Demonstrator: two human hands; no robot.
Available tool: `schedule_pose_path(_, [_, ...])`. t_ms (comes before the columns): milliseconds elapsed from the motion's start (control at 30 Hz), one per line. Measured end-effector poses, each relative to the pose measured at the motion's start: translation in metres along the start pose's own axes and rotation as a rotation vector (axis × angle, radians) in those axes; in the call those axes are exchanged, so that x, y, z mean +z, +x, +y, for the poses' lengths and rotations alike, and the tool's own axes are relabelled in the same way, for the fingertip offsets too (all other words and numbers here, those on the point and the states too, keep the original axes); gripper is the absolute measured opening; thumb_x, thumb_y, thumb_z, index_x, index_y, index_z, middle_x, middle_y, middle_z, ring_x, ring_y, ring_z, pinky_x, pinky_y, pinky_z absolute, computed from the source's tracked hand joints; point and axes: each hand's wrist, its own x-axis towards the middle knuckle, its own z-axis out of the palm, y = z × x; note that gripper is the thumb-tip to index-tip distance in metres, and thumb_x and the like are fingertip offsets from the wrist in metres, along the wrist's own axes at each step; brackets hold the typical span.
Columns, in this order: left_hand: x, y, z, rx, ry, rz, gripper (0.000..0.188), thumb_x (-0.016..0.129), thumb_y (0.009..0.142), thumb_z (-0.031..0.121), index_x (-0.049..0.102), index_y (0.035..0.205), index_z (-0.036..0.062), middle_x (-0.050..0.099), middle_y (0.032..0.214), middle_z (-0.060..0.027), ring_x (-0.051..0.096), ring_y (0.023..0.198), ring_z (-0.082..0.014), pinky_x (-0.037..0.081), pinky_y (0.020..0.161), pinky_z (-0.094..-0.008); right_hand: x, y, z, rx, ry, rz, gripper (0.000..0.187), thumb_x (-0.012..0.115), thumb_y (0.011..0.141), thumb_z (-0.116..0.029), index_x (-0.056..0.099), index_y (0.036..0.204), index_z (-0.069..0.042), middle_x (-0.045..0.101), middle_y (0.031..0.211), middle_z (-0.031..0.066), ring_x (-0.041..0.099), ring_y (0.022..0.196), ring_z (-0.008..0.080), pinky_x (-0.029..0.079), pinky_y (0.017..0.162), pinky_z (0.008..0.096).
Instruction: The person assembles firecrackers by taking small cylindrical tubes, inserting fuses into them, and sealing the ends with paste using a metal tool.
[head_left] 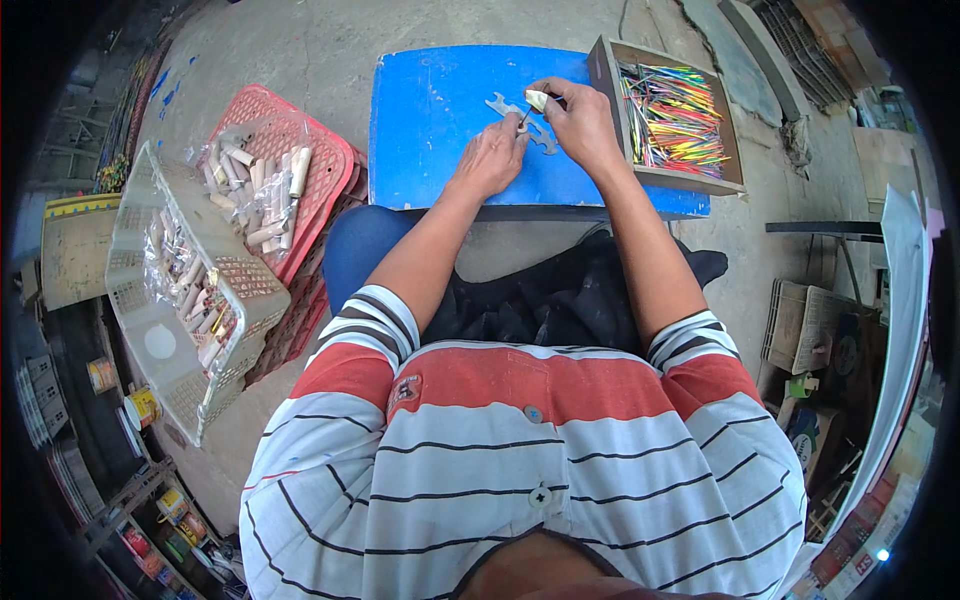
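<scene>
Both hands meet over a low blue table (425, 115). My left hand (492, 158) is closed, its fingertips pinching the lower end of a thin dark stick (524, 117). Against the upper end of that stick, my right hand (580, 122) grips a small pale yellowish piece (538, 100) between thumb and fingers; its exact kind is too small to tell. Beneath the fingers, a flat grey metal wrench-like tool (544, 140) with notched ends lies on the tabletop, partly hidden by my hands.
A wooden box (690, 182) of several thin coloured sticks (675, 115) sits at the table's right end. To the left stand a red plastic crate (262, 105) and a tilted whitish crate (255, 310), both holding bagged pale cylinders (272, 195). Shelves with tubs line the lower left.
</scene>
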Motion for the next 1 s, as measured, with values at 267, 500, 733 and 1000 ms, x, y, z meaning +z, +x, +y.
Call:
schedule_pose_path(267, [0.001,0.002,0.001,-0.010,-0.040,0.003,0.025,0.048,0.084,0.019,0.046,0.099,-0.0008,0.057,0.091,-0.0256,0.053,0.087,-0.0420,0.042,0.073,-0.0469,-0.004,-0.005,-0.005,-0.077,0.031,-0.010,0.017,0.056,0.075,-0.006,0.065,0.090,-0.005,0.063,0.072,0.0129,0.060,0.060,0.0190,0.045,0.055,0.0285])
schedule_pose_path(500, [-0.001,0.003,0.003,-0.052,-0.016,0.005,0.022,0.048,0.083,0.018,0.044,0.096,0.0002,0.057,0.092,-0.0236,0.054,0.087,-0.0409,0.043,0.072,-0.0487,-0.002,-0.006,-0.005,-0.161,0.024,-0.009,0.018,0.053,0.074,-0.003,0.064,0.088,-0.003,0.063,0.077,0.0146,0.062,0.068,0.0263,0.048,0.060,0.0328])
schedule_pose_path(733, [-0.051,-0.011,0.043,-0.252,0.358,-0.232,0.039,0.046,0.082,0.023,0.046,0.113,0.0005,0.054,0.106,-0.0205,0.051,0.102,-0.0344,0.042,0.086,-0.0397,-0.010,-0.001,-0.003,-0.060,-0.014,-0.049,0.020,0.052,0.073,-0.005,0.065,0.088,-0.004,0.062,0.080,0.0160,0.062,0.075,0.0293,0.048,0.067,0.0353])
schedule_pose_path(1000, [-0.139,-0.067,0.173,0.215,-1.568,-1.044,0.059,0.058,0.072,0.026,0.040,0.120,-0.0029,0.047,0.120,-0.0180,0.046,0.111,-0.0247,0.036,0.092,-0.0333,-0.006,0.004,-0.018,-0.088,-0.008,-0.134,0.017,0.054,0.076,-0.009,0.065,0.087,-0.007,0.062,0.075,0.0157,0.060,0.071,0.0323,0.047,0.064,0.0383])
